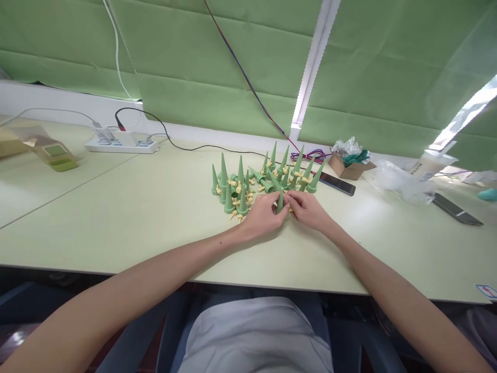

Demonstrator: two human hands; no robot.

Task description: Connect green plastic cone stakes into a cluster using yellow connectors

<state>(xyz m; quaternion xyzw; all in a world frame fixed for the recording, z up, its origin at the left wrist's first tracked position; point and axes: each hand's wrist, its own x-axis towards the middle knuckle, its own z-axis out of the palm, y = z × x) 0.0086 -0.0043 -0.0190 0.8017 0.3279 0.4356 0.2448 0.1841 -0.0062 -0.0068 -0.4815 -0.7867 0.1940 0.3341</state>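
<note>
My left hand (267, 213) is closed round a green cone (280, 201) that points upward between thumb and fingers. Touching it from the right is my right hand (307, 209), its fingertips pinched at the cone's side; what they hold is too small to make out. Behind and left of my hands, several more green cones (223, 173) stand on the pale table (155, 223), and a few lie on their sides. Small yellow pieces (239, 187) sit among the cones, some attached near their bases.
A phone (337, 183) and a small cardboard box (351, 167) with plastic and green material lie beyond my right hand. Farther right are a clear plastic bag (404, 182) and a dark flat object (457, 209). A power strip (122, 145) with cables is at the back left.
</note>
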